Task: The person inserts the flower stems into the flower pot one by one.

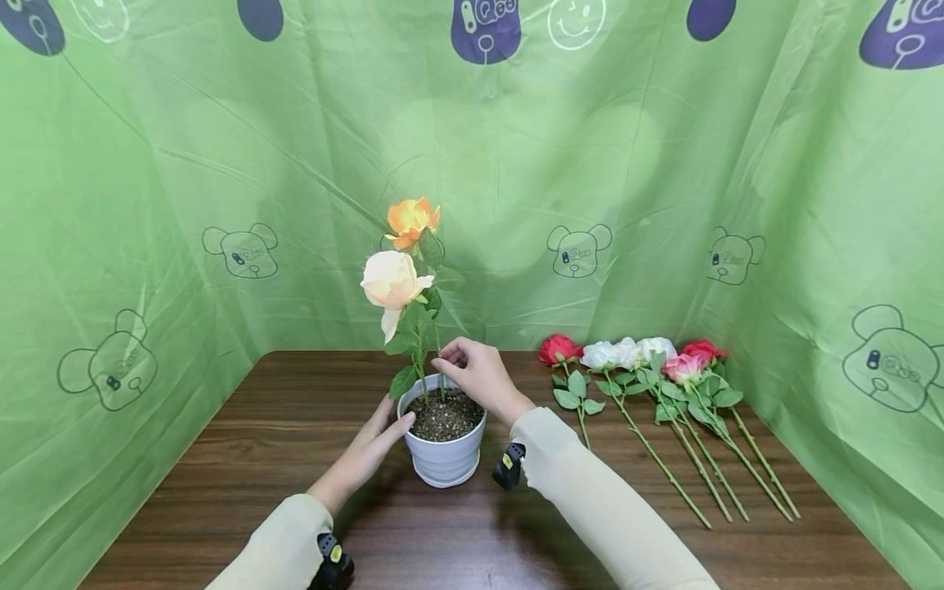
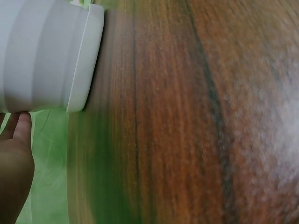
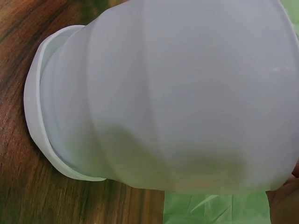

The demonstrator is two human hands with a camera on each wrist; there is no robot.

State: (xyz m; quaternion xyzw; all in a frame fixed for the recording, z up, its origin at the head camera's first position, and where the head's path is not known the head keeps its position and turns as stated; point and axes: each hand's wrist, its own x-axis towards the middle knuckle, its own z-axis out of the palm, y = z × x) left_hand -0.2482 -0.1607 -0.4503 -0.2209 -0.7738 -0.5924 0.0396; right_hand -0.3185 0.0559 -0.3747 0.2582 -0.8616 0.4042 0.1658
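A white flower pot (image 1: 445,459) filled with dark soil (image 1: 447,416) stands on its saucer (image 3: 33,100). My left hand (image 1: 369,447) holds the pot's left side, thumb at the rim; in the left wrist view its fingers (image 2: 21,128) meet the pot wall. Two roses stand upright in the soil: a cream one (image 1: 391,280) in front and a taller orange one (image 1: 413,221) behind. Over the pot's right rim, my right hand (image 1: 475,373) pinches the orange rose's stem low down, just above the soil. The pot hides most of this hand in the right wrist view.
On the wooden table (image 1: 295,426), to the right, lie several roses: a red rose (image 1: 559,350), white roses (image 1: 627,352), a pink rose (image 1: 684,368) and another red one behind it. Their stems point toward the front. Green printed cloth (image 1: 487,147) encloses the table's back and sides.
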